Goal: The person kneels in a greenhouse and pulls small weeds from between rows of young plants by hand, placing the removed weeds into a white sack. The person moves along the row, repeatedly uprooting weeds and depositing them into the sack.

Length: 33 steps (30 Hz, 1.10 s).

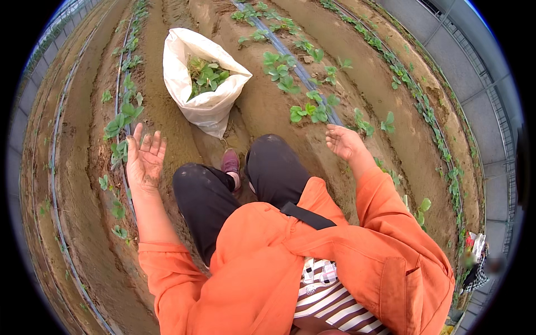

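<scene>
My left hand (146,158) is raised with its soil-stained palm up and its fingers apart, holding nothing. Beside it, a row of young strawberry plants (125,115) grows along a thin drip line (118,90). My right hand (344,141) is lifted too, fingers loosely curled; no object shows in it. It is nearest to the end of a flat grey drip hose (302,74) and the strawberry plants (318,111) beside that hose. In front of my knees stands a white woven sack (209,109), its mouth wide, with green and browning leaves (207,77) inside.
Raised soil beds with furrows run away from me on both sides. Another plant row (423,100) lies at the far right. Beyond it is the greenhouse wall (465,71). A person (477,268) is partly visible at the right edge. My shoe (230,161) stands in the furrow.
</scene>
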Tool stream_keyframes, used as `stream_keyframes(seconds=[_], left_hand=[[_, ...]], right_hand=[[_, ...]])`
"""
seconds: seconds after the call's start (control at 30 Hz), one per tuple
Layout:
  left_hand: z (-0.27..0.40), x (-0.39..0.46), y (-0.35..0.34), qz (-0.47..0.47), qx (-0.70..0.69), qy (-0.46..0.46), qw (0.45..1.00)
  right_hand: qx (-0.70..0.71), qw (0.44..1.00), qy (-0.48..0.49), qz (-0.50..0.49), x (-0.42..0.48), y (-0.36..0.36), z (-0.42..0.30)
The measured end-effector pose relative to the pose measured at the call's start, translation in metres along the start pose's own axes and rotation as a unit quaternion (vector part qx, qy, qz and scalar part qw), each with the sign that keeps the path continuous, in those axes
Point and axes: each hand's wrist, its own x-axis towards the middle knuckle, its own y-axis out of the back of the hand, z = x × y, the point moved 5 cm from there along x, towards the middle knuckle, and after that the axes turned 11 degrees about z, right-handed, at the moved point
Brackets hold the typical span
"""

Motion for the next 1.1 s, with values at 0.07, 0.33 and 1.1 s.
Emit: stream_keyframes(seconds=[0.07,0.33,1.1], left_hand=[[-0.017,0.001,-0.004,0.003,0.030,0.018,0.999],[-0.077,0.030,-0.041,-0.011,0.266,0.084,0.960],[-0.376,0.002,-0.170,-0.483,0.770,-0.148,0.389]], right_hand=[[-0.042,0.999,-0.005,0.029,0.024,-0.008,0.018],[-0.148,0.979,0.058,0.132,0.099,-0.042,0.038],[-0.647,0.632,0.423,0.058,0.134,-0.059,-0.015]])
